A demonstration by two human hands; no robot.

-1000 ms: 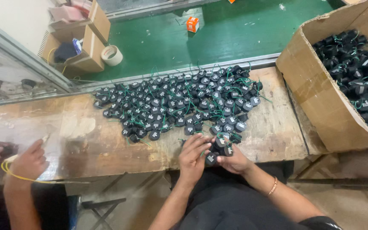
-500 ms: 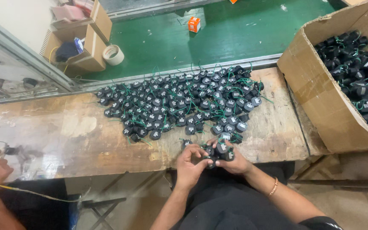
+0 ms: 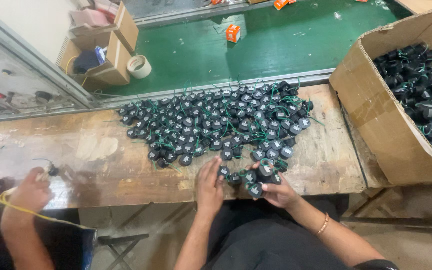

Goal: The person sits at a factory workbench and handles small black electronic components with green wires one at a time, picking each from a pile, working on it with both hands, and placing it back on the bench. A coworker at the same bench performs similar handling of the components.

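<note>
A big pile of small round black parts with green wires (image 3: 216,122) covers the middle of a worn wooden workbench (image 3: 86,155). My right hand (image 3: 276,190) is at the bench's near edge, fingers curled around several of these black parts (image 3: 261,177). My left hand (image 3: 210,185) lies just beside it, fingertips touching a black part (image 3: 224,171) at the near rim of the pile.
A large cardboard box (image 3: 376,115) full of the same black parts stands at the right. A co-worker's hand (image 3: 28,192) holds a yellow cable at the left bench edge. Beyond the bench is a green floor with open cardboard boxes (image 3: 103,55), a tape roll (image 3: 139,66) and a small orange box (image 3: 233,33).
My hands stayed at the bench's near edge, regrouping black parts; my left hand now reaches a part on the bench. The co-worker's hand with the yellow cable shifted at the left.
</note>
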